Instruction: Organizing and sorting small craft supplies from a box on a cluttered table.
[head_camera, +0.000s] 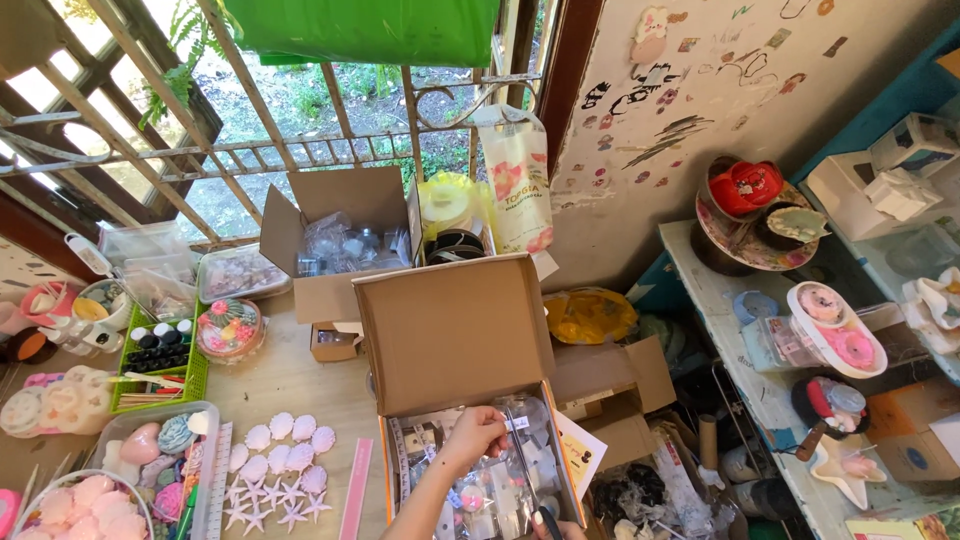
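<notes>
An open cardboard box (455, 330) stands on the wooden table, its lid flap raised toward the window. Small clear plastic packets (500, 490) fill it. My left hand (470, 435) reaches in from the bottom edge and pinches the top of one clear packet with a small white label (516, 423). My right hand (556, 527) barely shows at the bottom edge, closed on the dark handles of scissors (524, 465). Their thin blades point up toward the pinched packet.
A second open box (345, 235) of clear packets sits behind. Pale shell and starfish casts (285, 470) lie to the left beside a pink ruler (355, 490), a green tray of small bottles (160, 355) and tubs of casts. A cluttered shelf (740, 320) stands right.
</notes>
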